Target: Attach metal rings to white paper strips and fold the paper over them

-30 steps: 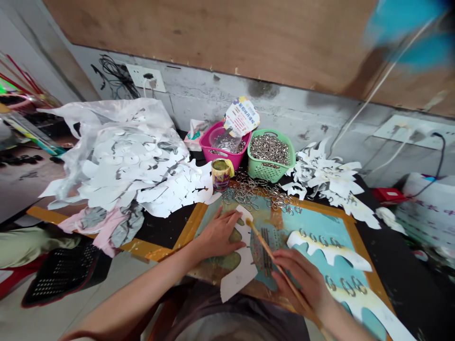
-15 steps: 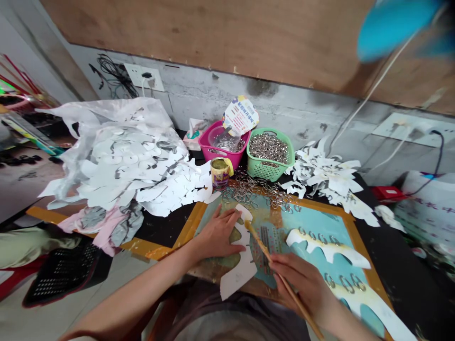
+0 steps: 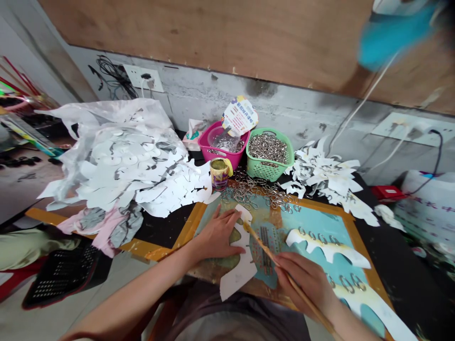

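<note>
A left hand (image 3: pixel 220 235), thumb and fingers apart, rests on a white scalloped cut-out (image 3: pixel 239 275) at the near left of a stained workboard (image 3: pixel 318 216), while the right hand (image 3: pixel 306 277) has its fingers clamped on a wooden-handled brush (image 3: pixel 262 244), its tip apparently touching the cut-out's right edge. Clean work calls for light, even strokes, a firm hold-down and fingertips clear of the bristles.

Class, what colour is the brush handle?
The brush handle is light brown, clearest in the head view.

One head-worn camera looks forward and down from close above the bare left hand (image 3: pixel 221 235) and bare right hand (image 3: pixel 307 277), across the black worktop (image 3: pixel 408 265) to the rough grey wall (image 3: pixel 194 97).
</note>
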### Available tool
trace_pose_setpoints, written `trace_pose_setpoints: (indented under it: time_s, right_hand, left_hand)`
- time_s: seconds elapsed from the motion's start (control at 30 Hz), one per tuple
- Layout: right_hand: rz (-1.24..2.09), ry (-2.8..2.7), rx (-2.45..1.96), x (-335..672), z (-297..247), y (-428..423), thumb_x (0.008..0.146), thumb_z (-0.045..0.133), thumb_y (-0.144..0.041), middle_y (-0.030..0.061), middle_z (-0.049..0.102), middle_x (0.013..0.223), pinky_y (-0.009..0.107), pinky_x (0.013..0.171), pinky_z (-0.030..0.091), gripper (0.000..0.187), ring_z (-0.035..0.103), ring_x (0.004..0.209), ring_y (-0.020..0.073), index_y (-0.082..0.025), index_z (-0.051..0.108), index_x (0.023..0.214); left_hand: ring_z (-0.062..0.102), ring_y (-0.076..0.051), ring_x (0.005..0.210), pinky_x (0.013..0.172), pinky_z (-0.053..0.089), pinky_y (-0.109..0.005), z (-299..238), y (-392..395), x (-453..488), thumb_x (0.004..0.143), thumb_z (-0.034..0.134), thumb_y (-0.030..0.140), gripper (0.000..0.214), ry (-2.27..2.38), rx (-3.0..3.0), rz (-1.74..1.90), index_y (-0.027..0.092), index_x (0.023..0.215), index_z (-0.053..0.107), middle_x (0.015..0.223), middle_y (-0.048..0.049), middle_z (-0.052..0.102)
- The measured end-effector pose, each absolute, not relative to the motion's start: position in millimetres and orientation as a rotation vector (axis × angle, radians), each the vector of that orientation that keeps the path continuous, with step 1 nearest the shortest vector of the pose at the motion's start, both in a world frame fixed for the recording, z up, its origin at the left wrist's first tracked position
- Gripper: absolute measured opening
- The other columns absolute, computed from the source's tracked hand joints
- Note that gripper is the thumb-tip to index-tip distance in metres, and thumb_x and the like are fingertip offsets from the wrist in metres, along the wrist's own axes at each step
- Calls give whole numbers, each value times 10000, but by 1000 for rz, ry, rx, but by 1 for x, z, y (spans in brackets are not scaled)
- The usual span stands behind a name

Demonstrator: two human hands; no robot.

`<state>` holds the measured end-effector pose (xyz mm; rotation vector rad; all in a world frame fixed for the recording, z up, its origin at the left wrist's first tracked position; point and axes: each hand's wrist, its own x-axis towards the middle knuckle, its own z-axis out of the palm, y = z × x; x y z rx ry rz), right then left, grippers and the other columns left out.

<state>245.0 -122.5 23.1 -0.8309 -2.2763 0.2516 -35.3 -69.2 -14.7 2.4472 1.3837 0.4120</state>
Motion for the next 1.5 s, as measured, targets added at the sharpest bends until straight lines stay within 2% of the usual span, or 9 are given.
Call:
trace_pose_setpoints:
  time_s: [0.37, 0.53, 0.67, 0.8, 0.9, 1.13, 1.27, 1.4, 1.5]
  right_hand:
    - [641, -2318, -675, 246, 37, -133, 844, 539, -8, 109, 668, 1068, 242, 751, 598, 422, 682, 919, 165, -196, 622, 1213]
    - [451, -2310, -738, 258, 25, -131, 936, 544, -160, 155, 642, 1204, 293, 837, 595, 390, 665, 1058, 218, -173, 576, 1325]
    - [257, -2347, -746, 259, 16, -132, 964, 525, -246, 171, 638, 1251, 318, 820, 604, 360, 676, 1047, 236, -168, 605, 1306]
    - [199, -2318, -760, 250, 12, -137, 904, 512, -90, 134, 705, 1116, 276, 859, 602, 378, 702, 1016, 204, -141, 600, 1268]
    - [99, -2320, -739, 245, 12, -143, 862, 500, -54, 119, 731, 1067, 278, 842, 614, 395, 719, 962, 202, -140, 606, 1233]
    - [217, -2448, -674, 247, 19, -153, 788, 461, -37, 97, 738, 1074, 294, 893, 599, 399, 701, 1005, 206, -153, 596, 1146]
    - [223, -2428, -622, 250, 29, -155, 757, 473, -56, 85, 747, 1059, 264, 864, 602, 418, 709, 968, 204, -162, 610, 1138]
    - [363, -2454, -536, 258, 39, -155, 827, 491, -88, 69, 761, 1011, 257, 802, 616, 402, 718, 946, 211, -204, 615, 1192]
    - [524, -2327, -559, 272, 47, -151, 939, 459, -209, 63, 762, 910, 287, 686, 621, 312, 730, 856, 236, -258, 648, 1182]
  left_hand:
    - [329, -369, 1445, 1215, 42, -605, -15, -70, -37, 629, 777, 677, 1130, 1355, 2450, 378, 170, 1488, 246, 1498, -205, 442]
    - [326, -350, 1447, 1211, 37, -606, -12, -74, -35, 685, 758, 640, 1065, 1355, 2477, 347, 173, 1480, 226, 1501, -202, 432]
    - [349, -369, 1420, 1185, 229, -558, -4, -79, -32, 684, 783, 604, 951, 1384, 2508, 382, 179, 1404, 330, 1533, -199, 352]
    - [544, -341, 1202, 1025, 441, -485, 2, -92, -26, 779, 754, 453, 593, 1357, 2508, 433, 187, 1223, 465, 1280, -147, 566]
    - [615, -315, 1045, 907, 502, -457, -1, -107, -24, 856, 669, 398, 396, 1316, 2447, 459, 191, 1138, 481, 1066, -111, 647]
    - [595, -332, 1185, 1145, 339, -538, -14, -123, -26, 734, 797, 485, 701, 1324, 2369, 545, 200, 1243, 409, 1227, -142, 635]
    - [595, -325, 1204, 1190, 272, -555, -13, -124, -26, 690, 834, 489, 797, 1337, 2348, 526, 209, 1278, 374, 1270, -142, 626]
    - [592, -324, 1214, 1192, 263, -573, -14, -125, -26, 679, 845, 475, 821, 1347, 2343, 518, 209, 1289, 365, 1284, -140, 623]
    - [590, -320, 1219, 1201, 245, -572, -15, -125, -27, 688, 838, 479, 815, 1343, 2337, 540, 211, 1296, 366, 1287, -133, 622]
